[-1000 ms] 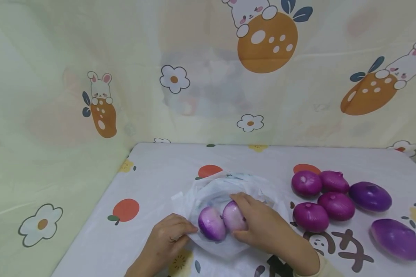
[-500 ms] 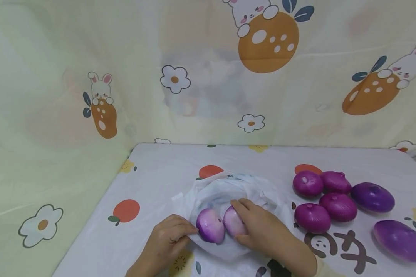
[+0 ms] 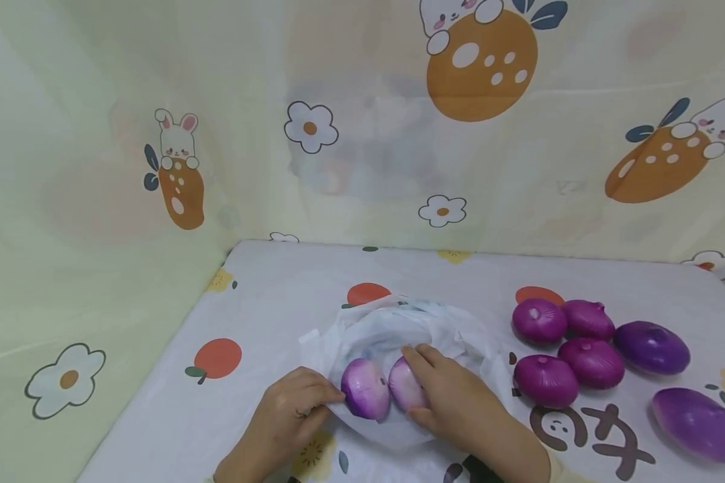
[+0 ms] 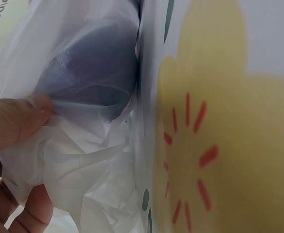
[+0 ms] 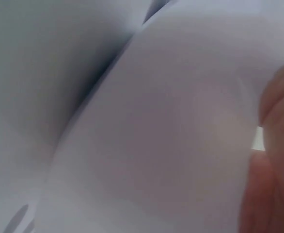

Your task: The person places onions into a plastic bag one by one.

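Note:
An opened white plastic bag (image 3: pixel 393 433) lies mid-table in the head view, with two purple-and-white onions inside. My left hand (image 3: pixel 290 409) pinches the bag's left rim between thumb and fingers, close beside the left onion (image 3: pixel 365 389). The right onion (image 3: pixel 406 386) is in the grip of my right hand (image 3: pixel 459 399), whose fingers cover its right side. In the left wrist view, a dark round shape (image 4: pixel 91 68) shows through the thin bag above my thumb. Pale bag film fills most of the right wrist view, with blurred fingers (image 5: pixel 277 145) at its right edge.
Several magenta onions (image 3: pixel 591 363) sit in a cluster right of the bag. Two larger purple, onion-like vegetables (image 3: pixel 652 347) lie farther right, one nearer the front. A printed cloth (image 3: pixel 266 302) covers the table, and a printed curtain (image 3: pixel 362 168) hangs behind it.
My right hand has lowered the right onion slightly into the bag. The left onion has turned and shifted a little leftward. My left hand keeps its pinch on the rim.

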`<state>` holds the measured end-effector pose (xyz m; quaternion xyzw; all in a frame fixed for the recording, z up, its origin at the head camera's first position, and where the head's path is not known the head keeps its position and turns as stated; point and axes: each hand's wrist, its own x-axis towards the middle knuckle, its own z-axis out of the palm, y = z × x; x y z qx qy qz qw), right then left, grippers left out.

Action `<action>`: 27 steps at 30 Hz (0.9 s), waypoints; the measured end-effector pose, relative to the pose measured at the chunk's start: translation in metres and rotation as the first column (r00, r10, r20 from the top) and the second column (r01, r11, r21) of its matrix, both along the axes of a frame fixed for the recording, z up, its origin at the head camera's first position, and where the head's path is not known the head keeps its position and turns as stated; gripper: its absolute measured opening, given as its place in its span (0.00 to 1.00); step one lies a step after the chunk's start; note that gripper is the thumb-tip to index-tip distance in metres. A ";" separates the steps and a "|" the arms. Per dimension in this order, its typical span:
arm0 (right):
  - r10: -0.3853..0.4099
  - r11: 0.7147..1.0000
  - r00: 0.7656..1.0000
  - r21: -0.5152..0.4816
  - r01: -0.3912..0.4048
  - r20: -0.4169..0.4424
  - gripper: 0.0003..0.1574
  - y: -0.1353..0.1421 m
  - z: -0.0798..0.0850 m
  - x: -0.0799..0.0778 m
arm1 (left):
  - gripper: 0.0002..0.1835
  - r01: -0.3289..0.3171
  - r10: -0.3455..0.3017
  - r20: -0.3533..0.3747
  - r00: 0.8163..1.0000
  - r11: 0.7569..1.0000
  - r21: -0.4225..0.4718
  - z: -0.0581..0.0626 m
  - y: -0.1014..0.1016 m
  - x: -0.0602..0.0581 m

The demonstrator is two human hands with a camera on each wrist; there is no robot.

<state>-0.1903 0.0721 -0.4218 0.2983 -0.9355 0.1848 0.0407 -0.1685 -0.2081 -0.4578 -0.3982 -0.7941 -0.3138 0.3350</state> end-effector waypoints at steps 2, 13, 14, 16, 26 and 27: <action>0.009 1.000 1.000 0.003 -0.009 -0.016 0.51 0.000 0.000 0.000 | 0.21 0.000 0.000 0.002 1.000 1.000 0.002 0.000 0.000 0.000; 0.005 1.000 1.000 0.004 -0.005 -0.006 0.51 0.001 0.002 0.001 | 0.21 0.010 -0.010 0.005 1.000 1.000 0.012 0.000 0.001 0.001; 0.003 1.000 1.000 0.003 -0.003 -0.010 0.51 0.001 0.001 0.001 | 0.22 0.013 -0.013 0.006 1.000 1.000 0.013 0.000 0.001 0.001; -0.002 1.000 1.000 0.001 0.002 -0.015 0.51 0.001 0.001 0.002 | 0.22 0.014 -0.014 0.007 1.000 1.000 0.013 0.000 0.001 0.001; 0.001 1.000 0.999 0.017 0.000 -0.032 0.49 0.001 0.001 0.003 | 0.21 0.002 -0.003 0.054 0.999 1.000 0.021 -0.001 0.001 0.004; -0.003 1.000 0.999 0.020 0.004 -0.034 0.49 0.001 0.001 0.003 | 0.21 0.004 -0.005 0.056 0.998 1.000 0.021 -0.001 0.001 0.004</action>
